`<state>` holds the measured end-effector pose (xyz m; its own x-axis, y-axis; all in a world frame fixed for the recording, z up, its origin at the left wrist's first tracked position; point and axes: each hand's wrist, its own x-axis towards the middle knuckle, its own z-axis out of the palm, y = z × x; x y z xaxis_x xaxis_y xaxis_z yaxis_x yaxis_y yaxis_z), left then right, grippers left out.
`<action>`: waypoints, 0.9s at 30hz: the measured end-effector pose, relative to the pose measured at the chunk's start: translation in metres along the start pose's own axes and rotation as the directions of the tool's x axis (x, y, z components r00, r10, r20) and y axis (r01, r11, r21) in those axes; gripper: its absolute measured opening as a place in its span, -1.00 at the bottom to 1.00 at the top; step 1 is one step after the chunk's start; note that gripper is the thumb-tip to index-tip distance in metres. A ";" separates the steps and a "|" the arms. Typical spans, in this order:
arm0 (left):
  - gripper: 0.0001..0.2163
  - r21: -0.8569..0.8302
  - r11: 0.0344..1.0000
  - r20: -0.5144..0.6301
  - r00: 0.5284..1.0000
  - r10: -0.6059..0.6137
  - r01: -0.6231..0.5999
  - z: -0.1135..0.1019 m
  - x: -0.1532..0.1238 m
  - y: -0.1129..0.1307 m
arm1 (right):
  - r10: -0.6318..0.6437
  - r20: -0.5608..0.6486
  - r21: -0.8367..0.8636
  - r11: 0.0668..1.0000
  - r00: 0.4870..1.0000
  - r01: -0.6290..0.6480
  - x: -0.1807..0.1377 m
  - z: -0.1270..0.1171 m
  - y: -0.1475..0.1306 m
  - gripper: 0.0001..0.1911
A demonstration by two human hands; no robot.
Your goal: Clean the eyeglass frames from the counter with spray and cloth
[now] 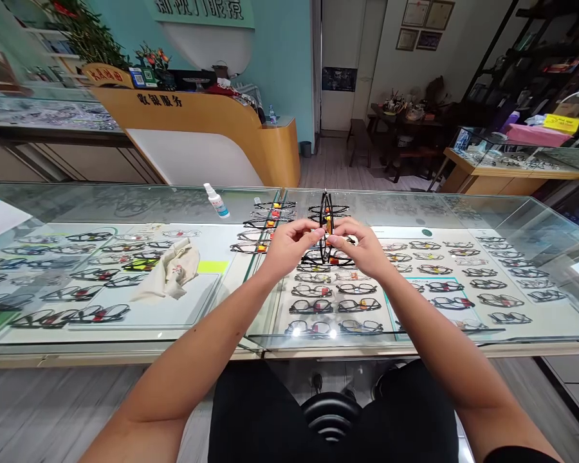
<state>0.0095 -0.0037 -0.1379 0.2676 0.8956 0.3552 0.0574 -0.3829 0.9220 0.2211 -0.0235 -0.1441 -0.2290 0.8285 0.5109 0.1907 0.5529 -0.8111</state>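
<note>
Between both hands, a pair of black-framed glasses (325, 212) is held up on edge above the glass counter. My left hand (293, 243) pinches it from the left, and my right hand (359, 244) grips it from the right, fingertips close together at the middle. A red and yellow tag shows on the glasses near the fingers. Left of my left hand lies a column of folded glasses (258, 235) on the counter top. More dark glasses (336, 210) lie just behind and beneath my hands, partly hidden by them.
On the glass display counter (236, 296) lie a crumpled beige cloth (176, 270) and a white spray bottle (217, 200). Rows of glasses (359, 305) fill the case under the glass. Beyond stands an orange and white cashier desk (197, 128); another display case (521, 161) is at the right.
</note>
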 end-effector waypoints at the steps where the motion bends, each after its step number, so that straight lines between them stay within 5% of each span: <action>1: -0.62 0.004 1.000 -0.005 1.000 0.000 0.000 0.000 0.000 0.000 | 0.001 -0.006 -0.005 1.000 1.000 -0.001 0.000 -0.001 0.000 -0.55; 9: -0.67 0.031 0.995 -0.093 0.991 0.098 -0.096 -0.003 0.004 0.003 | -0.025 -0.068 -0.051 0.998 0.997 0.021 0.001 -0.009 -0.003 -0.67; 19: -0.66 -0.035 0.999 0.019 0.999 0.028 -0.027 -0.014 0.007 0.004 | -0.256 -0.367 -0.538 0.843 0.894 0.020 0.005 -0.037 0.009 -0.79; 27: -0.66 -0.039 0.999 0.043 0.999 0.016 -0.014 -0.018 0.009 0.001 | -0.247 -0.453 -0.483 0.876 0.857 -0.002 0.003 -0.041 0.003 -0.88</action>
<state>-0.0054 0.0079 -0.1316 0.3101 0.8787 0.3630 0.0161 -0.3866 0.9221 0.2602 -0.0151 -0.1334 0.1887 0.6129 0.7673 0.6287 0.5248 -0.5739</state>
